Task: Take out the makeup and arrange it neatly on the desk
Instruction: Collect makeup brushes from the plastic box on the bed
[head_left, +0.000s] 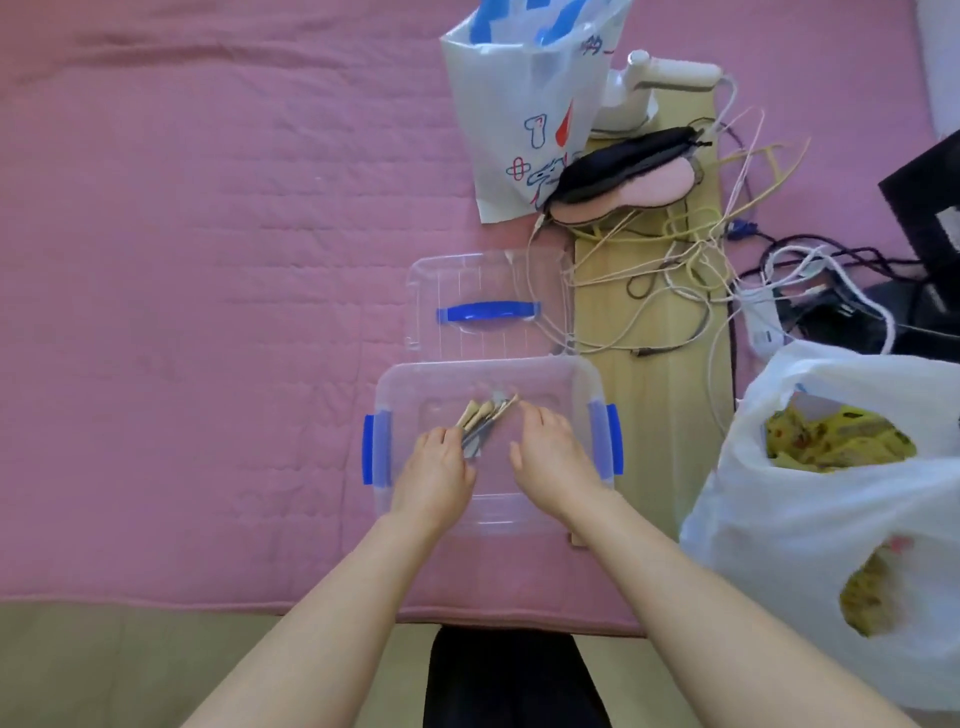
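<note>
Left hand (434, 467) grips makeup sticks (480, 421); right hand (545, 447) relaxed; cables (649, 270) beside box (488, 374).

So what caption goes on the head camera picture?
Left hand gripping makeup brushes inside clear storage box, right hand open beside them.

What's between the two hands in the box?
Head view: the bundle of makeup sticks, gripped by the left hand, then bare box floor up to the right hand.

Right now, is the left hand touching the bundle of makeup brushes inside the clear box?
Touching. The head view shows the left hand with its fingers closed round the lower ends of the makeup brushes inside the clear box.
</note>
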